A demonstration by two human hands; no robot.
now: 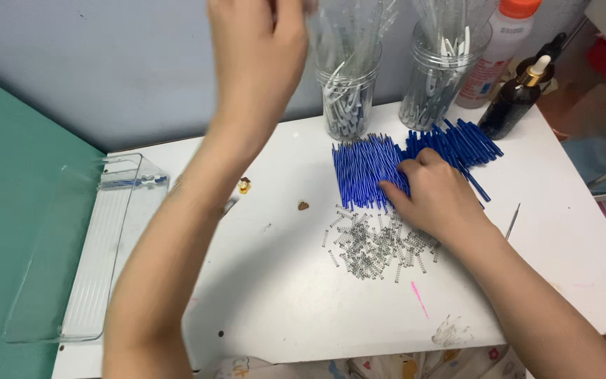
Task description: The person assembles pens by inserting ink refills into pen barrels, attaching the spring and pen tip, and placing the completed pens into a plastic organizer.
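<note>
Here the right hand (435,198) pinches blue refills (365,168) beside the springs (376,245); the left hand (257,52), raised toward the jars (348,98), has a grip I cannot tell.

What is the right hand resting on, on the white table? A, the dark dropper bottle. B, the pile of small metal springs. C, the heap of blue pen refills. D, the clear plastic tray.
C: the right hand lies with its fingertips on the blue pen refills, just above the springs and well away from the dropper bottle and the tray.
</note>
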